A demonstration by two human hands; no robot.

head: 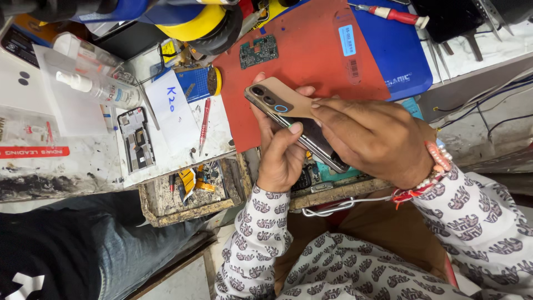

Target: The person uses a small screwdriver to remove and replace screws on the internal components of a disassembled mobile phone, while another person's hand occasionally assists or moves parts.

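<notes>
The bench [183, 139] in front of me is crowded and grimy, and the biggest thing on it is the red work mat [311, 61], with a blue mat [397, 55] overlapping its far right edge. To my left sits another person in jeans [111, 239], a leg pressed near the bench edge. My right hand [377, 141] lies over the lower half of the phone [302, 122], fingers curled down onto its tan back cover [286, 94] and gripping it along the near edge (a beaded bracelet sits at that wrist). My left hand [280, 155] cups the phone from below, thumb laid across its dark side, closed around the body. The phone is held tilted above the near edge of the red mat, camera end pointing up and left, and the tan cover stands lifted away from the body at that end. A shallow rusty tray [186, 197] sits just left of my left wrist with small parts in it. On the white paper further left lies a bare phone frame [135, 139], and near it a red-handled tool [204, 125]. A small green circuit board [259, 51] rests on the red mat's far corner.
</notes>
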